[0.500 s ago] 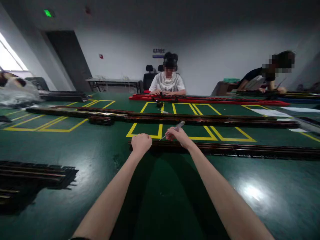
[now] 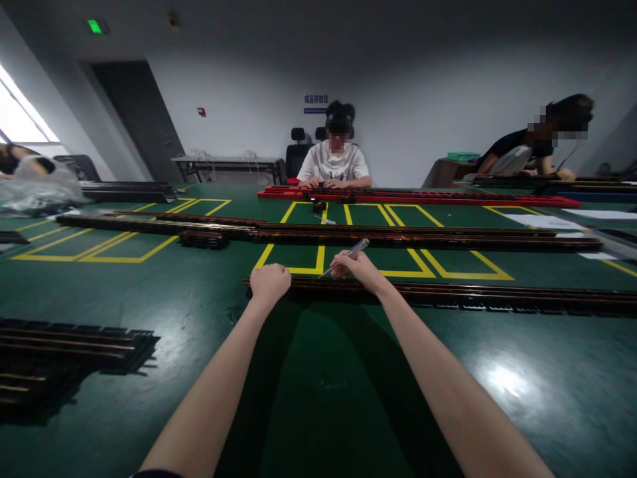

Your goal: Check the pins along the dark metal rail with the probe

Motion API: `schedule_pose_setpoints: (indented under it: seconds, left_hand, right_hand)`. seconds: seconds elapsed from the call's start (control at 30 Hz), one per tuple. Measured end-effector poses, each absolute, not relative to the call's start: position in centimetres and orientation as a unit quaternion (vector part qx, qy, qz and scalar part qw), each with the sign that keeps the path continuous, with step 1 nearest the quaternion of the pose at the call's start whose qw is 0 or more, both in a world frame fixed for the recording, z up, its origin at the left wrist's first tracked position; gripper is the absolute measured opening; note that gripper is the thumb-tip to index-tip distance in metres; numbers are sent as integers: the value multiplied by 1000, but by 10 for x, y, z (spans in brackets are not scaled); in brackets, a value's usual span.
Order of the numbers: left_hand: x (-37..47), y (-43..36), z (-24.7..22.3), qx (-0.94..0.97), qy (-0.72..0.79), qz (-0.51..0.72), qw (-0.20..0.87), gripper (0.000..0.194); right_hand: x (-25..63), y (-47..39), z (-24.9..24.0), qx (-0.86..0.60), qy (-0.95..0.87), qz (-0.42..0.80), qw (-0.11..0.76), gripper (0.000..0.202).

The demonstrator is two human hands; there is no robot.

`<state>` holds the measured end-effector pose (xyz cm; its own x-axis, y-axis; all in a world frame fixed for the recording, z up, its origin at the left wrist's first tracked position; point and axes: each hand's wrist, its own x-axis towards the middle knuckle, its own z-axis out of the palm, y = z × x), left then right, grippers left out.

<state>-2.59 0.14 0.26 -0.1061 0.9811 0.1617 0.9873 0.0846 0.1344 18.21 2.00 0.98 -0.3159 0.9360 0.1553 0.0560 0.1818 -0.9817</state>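
The green desk [image 2: 199, 285] carries a long dark strip assembly [image 2: 448, 296] just ahead of the person, its long axis running left to right, most of its length beyond the right hand. The left hand [image 2: 270, 284] is nearer its left end, curled over it; its fingers are hidden, so I cannot tell whether they grip. The right hand [image 2: 355, 269] pinches a slim screwdriver-like tool [image 2: 358, 248], tip slanting down-left toward the strip between both hands.
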Motion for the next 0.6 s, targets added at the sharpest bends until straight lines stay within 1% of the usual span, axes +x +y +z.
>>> schedule_pose_setpoints:
  seconds: [0.3,0.6]
  left_hand:
    - [-29,0,6,-666,-740,-93,5,44]
    - [-28,1,9,-663,-745,-77,7,45]
  right_hand:
    - [184,21,6,-392,-625,508,444,18]
    - [183,25,3,-397,-578,519,489,18]
